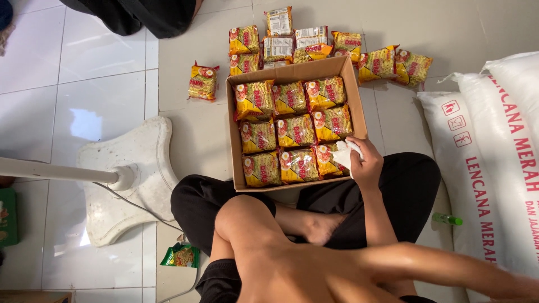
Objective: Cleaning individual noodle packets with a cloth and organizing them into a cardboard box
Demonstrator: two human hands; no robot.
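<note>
An open cardboard box (231,134) stands on the tiled floor in front of my crossed legs. It is filled with yellow instant noodle packets (295,130) in three rows. My right hand (366,165) rests at the box's near right corner, closed on a crumpled white cloth or tissue (343,154) that touches the nearest packet. My left hand is out of frame. A bare arm (449,270) stretches across the bottom toward the lower right edge.
More noodle packets (314,45) lie loose behind the box, one alone (203,82) to its left. A white fan base (129,179) and pole stand left. White sacks (494,168) are stacked right, with a small green bottle (447,219). A green packet (181,256) lies near my leg. Another person in black (140,17) sits at the top.
</note>
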